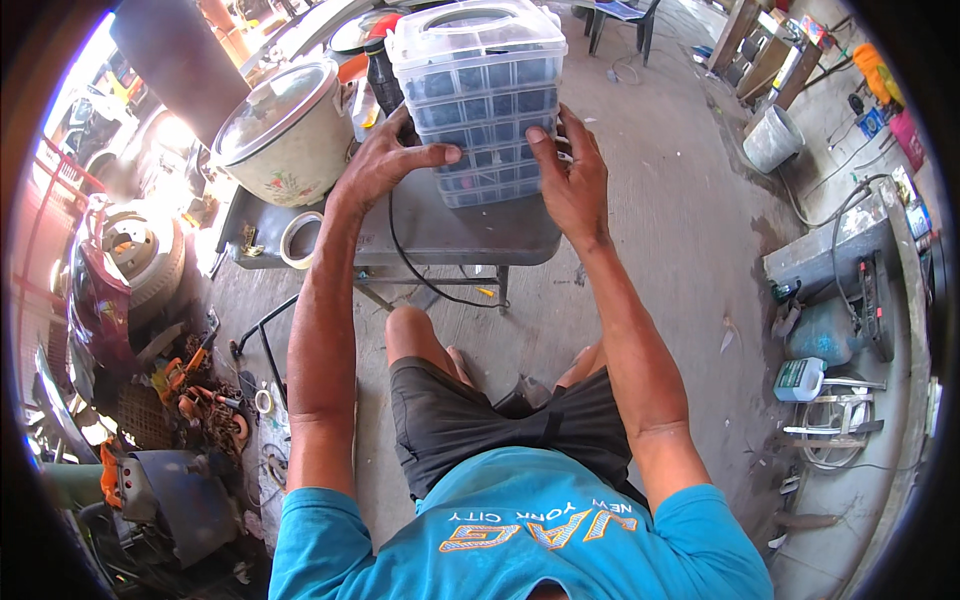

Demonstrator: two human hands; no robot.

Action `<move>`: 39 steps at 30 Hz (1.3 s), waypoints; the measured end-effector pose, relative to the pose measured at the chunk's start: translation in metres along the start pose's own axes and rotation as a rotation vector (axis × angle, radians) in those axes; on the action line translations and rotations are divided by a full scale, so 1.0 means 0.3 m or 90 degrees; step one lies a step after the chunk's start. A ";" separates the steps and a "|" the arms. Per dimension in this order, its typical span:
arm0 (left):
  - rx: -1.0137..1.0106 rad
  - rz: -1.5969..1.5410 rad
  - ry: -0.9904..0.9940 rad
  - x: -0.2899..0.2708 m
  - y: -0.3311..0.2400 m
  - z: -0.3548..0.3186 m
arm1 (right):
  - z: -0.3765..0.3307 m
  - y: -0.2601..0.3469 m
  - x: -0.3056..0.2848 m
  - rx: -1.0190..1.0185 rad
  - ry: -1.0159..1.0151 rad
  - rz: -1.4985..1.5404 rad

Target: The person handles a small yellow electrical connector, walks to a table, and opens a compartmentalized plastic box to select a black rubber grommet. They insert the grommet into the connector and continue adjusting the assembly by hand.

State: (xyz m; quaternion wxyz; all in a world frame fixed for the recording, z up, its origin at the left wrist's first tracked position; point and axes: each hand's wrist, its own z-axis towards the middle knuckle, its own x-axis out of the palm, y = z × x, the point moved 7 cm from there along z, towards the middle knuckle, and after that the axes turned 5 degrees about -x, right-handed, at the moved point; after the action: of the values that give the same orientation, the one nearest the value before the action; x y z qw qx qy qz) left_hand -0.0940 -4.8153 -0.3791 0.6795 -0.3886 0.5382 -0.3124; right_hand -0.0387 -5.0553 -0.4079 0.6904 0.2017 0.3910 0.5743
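Observation:
A clear stacked plastic organiser box (485, 95) with a carry handle on its lid stands on a low grey metal table (470, 235); dark small parts show through its tiers. My left hand (385, 155) presses against the box's left side, thumb across its front. On the right side, my right hand (572, 175) grips its lower tiers with spread fingers. Both hands clasp the box between them.
A white rice cooker with a glass lid (285, 130) and a roll of tape (300, 240) sit at the table's left. A black cable (420, 275) hangs off the table. A tyre (145, 250) and tools lie left; a bucket (772, 138) and jug (800, 380) right.

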 end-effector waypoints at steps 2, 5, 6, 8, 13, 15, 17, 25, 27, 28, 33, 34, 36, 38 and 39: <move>-0.007 0.011 0.001 -0.004 0.008 0.007 | -0.001 0.001 0.002 -0.005 -0.006 0.023; -0.020 0.018 -0.005 -0.009 0.008 0.005 | -0.001 -0.004 0.006 -0.009 -0.009 0.031; -0.025 0.019 -0.008 -0.011 0.008 0.004 | -0.002 -0.007 0.007 -0.010 -0.010 0.029; -0.025 0.031 -0.011 -0.016 0.014 0.008 | 0.000 -0.010 0.008 -0.023 -0.011 0.029; -0.026 0.041 -0.008 -0.014 0.005 0.007 | 0.005 -0.016 0.000 -0.036 -0.008 0.016; -0.033 0.048 -0.013 -0.014 0.000 0.001 | 0.012 -0.013 -0.002 -0.034 0.002 0.022; -0.022 0.048 -0.018 -0.010 -0.006 0.002 | 0.015 -0.013 -0.003 -0.029 0.004 0.020; 0.025 0.019 0.006 0.000 0.014 0.013 | 0.012 -0.019 -0.006 -0.046 -0.049 0.055; 0.028 0.013 0.020 0.002 0.014 0.015 | 0.010 -0.023 -0.007 -0.048 -0.050 0.045; 0.023 0.020 0.026 0.004 0.010 0.011 | 0.009 -0.025 -0.007 -0.051 -0.051 0.047; 0.019 0.082 0.054 -0.005 0.056 0.025 | 0.012 -0.029 -0.001 -0.061 -0.042 0.037; 0.015 0.091 0.052 -0.007 0.066 0.027 | 0.014 -0.032 -0.002 -0.061 -0.044 0.040; 0.008 0.108 0.048 -0.009 0.086 0.029 | 0.018 -0.037 -0.004 -0.061 -0.049 0.046; 0.034 0.090 0.050 -0.008 0.099 0.037 | 0.024 -0.044 -0.002 -0.058 -0.041 0.038; 0.047 0.081 0.051 -0.008 0.103 0.036 | 0.027 -0.047 -0.001 -0.056 -0.037 0.034</move>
State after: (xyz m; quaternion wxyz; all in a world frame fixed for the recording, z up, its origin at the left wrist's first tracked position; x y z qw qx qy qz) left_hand -0.0838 -4.7958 -0.4034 0.6897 -0.3152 0.5769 -0.3036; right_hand -0.0236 -5.0579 -0.4130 0.6939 0.1979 0.3395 0.6034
